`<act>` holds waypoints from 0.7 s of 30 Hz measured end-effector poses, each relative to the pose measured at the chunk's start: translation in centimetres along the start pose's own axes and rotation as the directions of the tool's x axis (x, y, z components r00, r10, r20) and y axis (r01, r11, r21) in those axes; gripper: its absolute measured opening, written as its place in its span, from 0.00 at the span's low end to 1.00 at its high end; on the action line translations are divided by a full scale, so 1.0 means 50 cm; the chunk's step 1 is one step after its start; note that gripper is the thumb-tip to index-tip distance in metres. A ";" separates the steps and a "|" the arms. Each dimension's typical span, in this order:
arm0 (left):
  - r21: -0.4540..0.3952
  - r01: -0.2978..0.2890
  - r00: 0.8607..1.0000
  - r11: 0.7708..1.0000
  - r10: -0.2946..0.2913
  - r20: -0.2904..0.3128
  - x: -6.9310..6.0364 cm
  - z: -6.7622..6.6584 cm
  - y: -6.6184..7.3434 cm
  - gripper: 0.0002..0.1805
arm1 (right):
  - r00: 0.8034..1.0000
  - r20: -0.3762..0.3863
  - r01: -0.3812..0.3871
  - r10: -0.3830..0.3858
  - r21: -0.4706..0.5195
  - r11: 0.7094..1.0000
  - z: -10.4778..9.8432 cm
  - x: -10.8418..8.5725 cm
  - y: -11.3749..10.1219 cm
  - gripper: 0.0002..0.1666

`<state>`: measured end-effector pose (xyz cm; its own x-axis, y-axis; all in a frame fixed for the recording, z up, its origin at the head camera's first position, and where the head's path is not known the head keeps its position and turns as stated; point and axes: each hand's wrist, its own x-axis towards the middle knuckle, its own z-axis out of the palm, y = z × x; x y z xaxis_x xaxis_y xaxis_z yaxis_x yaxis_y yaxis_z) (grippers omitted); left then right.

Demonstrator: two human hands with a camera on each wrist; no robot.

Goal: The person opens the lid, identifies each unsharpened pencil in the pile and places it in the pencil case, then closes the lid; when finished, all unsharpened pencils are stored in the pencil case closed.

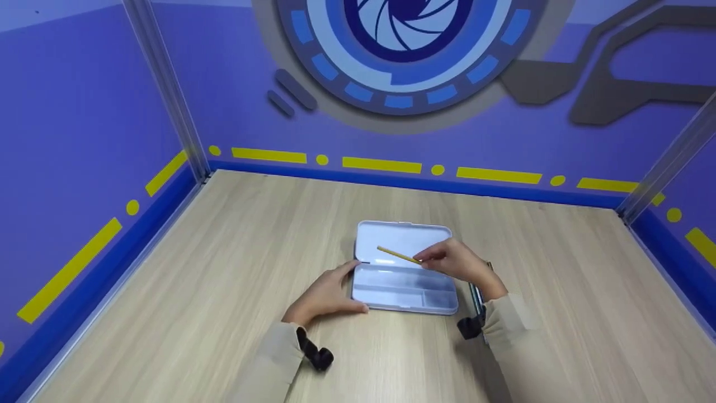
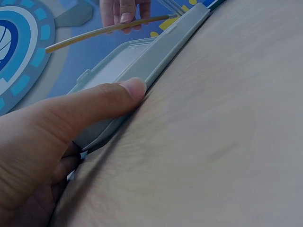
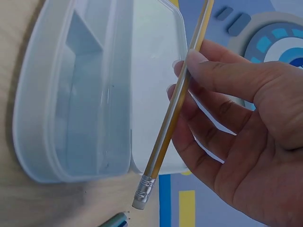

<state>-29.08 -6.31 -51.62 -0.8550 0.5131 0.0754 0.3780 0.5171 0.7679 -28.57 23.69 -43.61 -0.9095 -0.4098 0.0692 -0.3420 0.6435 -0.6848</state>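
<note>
A pale plastic pencil case [image 1: 386, 296] lies unfolded on the table, its lid [image 1: 386, 235] laid back on the far side. Dividers split its tray, and no contents show inside. My left hand [image 1: 324, 294] holds the case's left end, thumb [image 2: 118, 94] along the near edge and a finger by the hinge. Above the case, my right hand [image 1: 456, 262] pinches a yellow pencil [image 3: 165, 127] between thumb and fingers. The pencil is tilted, its metal band and white eraser [image 3: 138, 204] clear of the hand in the right wrist view.
A slim dark-green object [image 1: 476, 296], partly under the right forearm, lies just right of the case; its tip [image 3: 116, 221] shows in the right wrist view. Wood-grain table [image 1: 251, 240] surrounds the case. Blue-purple panels [image 1: 72, 123] wall the back and sides.
</note>
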 end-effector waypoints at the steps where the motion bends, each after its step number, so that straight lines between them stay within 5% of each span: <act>1: 0.001 0.003 1.000 1.000 -0.003 0.000 0.000 -0.001 0.000 0.60 | 1.000 0.005 0.005 -0.005 0.004 1.000 0.003 0.003 -0.002 0.12; 21: -0.038 0.006 1.000 0.999 -0.005 0.018 0.000 -0.001 -0.004 0.62 | 0.993 0.071 -0.094 0.097 -0.053 0.994 0.052 0.044 -0.018 0.12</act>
<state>-29.20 -6.46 -51.74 -0.8503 0.5230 0.0598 0.3594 0.4938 0.7918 -29.65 20.49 -44.72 -0.9195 -0.3901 -0.0492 -0.2674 0.7122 -0.6490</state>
